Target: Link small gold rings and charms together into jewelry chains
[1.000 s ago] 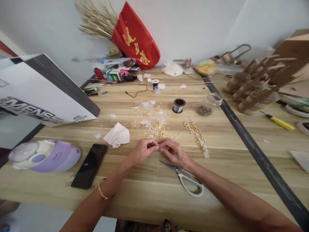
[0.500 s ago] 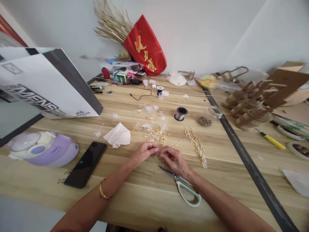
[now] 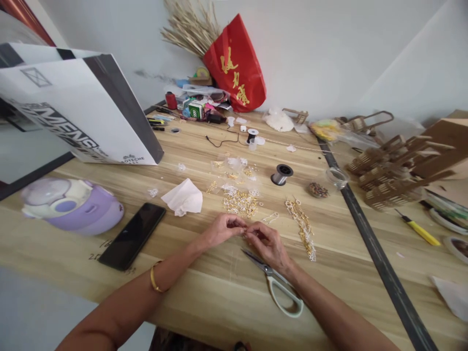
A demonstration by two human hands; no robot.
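My left hand (image 3: 224,231) and my right hand (image 3: 268,245) meet fingertip to fingertip over the wooden table. Both are closed in a pinch on something too small to make out. Just beyond them lies a pile of small gold and silver pieces (image 3: 240,203). A short chain with a ring (image 3: 270,217) is on the table beyond my right hand, and a bundle of gold and silver chains (image 3: 300,225) lies farther right. Scissors with pale green handles (image 3: 286,296) rest beside my right wrist, blades pointing toward my fingers.
At left are a black phone (image 3: 132,236), a purple bottle (image 3: 78,207), a crumpled tissue (image 3: 184,197) and a large white bag (image 3: 78,107). A wire spool (image 3: 281,174), a jar (image 3: 337,178) and a yellow-handled tool (image 3: 423,232) stand or lie to the right.
The camera view has shifted, so most objects appear farther right. Both hands remain together in a pinch, with only slight finger movement.
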